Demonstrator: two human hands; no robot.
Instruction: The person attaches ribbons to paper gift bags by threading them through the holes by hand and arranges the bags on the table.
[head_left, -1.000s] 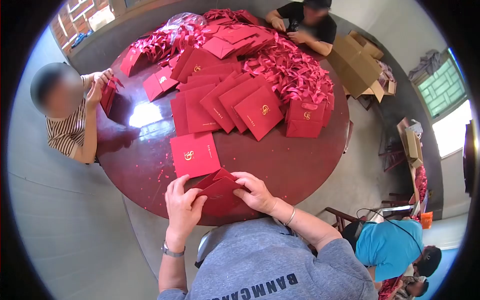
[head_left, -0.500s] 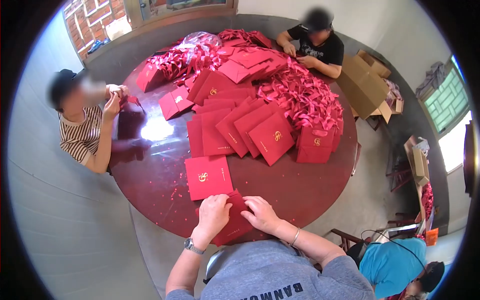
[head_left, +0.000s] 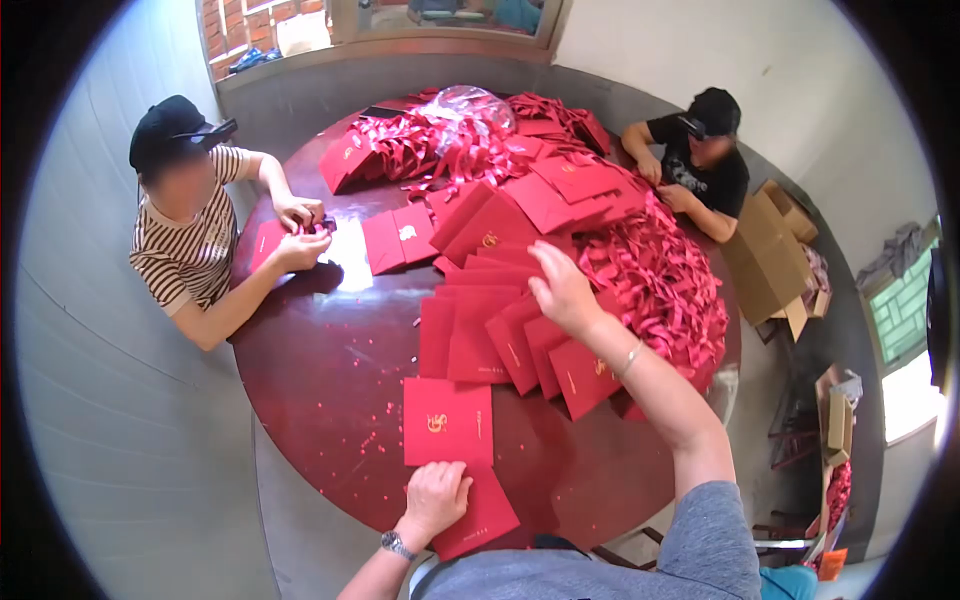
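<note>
My left hand (head_left: 438, 497) is at the table's near edge, its fingers curled over the top left of a flat red paper gift bag (head_left: 486, 517) with small gold print. Just beyond that lies another flat red gift bag (head_left: 448, 422) with a gold logo, face up. My right hand (head_left: 565, 290) is stretched far forward over the fanned-out red gift bags (head_left: 470, 335), fingers apart and nothing between them. The heap of red ribbon handles (head_left: 660, 290) lies right beside this hand.
The round, dark red table (head_left: 330, 400) carries small red scraps (head_left: 375, 435). A person in a striped shirt (head_left: 195, 235) handles a red bag at the left; another in black (head_left: 705, 165) sits at the far right. Cardboard boxes (head_left: 765, 250) stand beyond the right edge.
My right hand has left the near bag and reached forward over the fanned bags. My left hand stays on the near bag. The view has shifted; the striped-shirt person's hands have lowered.
</note>
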